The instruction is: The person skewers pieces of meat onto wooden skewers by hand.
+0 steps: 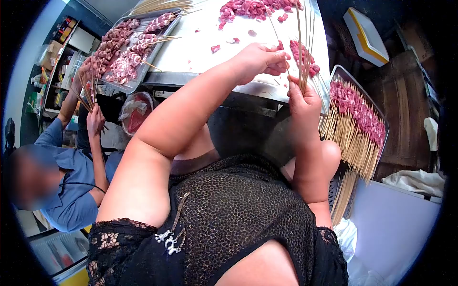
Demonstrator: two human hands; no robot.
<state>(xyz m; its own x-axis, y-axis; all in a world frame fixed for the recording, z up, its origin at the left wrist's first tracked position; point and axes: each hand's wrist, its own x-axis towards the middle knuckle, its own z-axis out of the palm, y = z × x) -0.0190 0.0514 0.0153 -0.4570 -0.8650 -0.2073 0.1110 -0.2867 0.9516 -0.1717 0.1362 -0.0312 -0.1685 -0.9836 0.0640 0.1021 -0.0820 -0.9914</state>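
My left hand is closed at the table's front edge, its thumb and fingertips pinching a small piece of raw meat beside a thin skewer. Just to the right, my right hand is closed around several bamboo skewers that point up and away from me. The two hands almost touch. Behind the skewers, a strip of cut raw meat lies on the white tabletop. Whether the pinched piece is on the skewer's tip I cannot tell.
A larger meat pile lies farther back. At left, a metal tray holds threaded skewers; a co-worker's hands hold skewers beside it. Another tray of meat skewers stands at right. Below the table sits a plastic-lined bucket.
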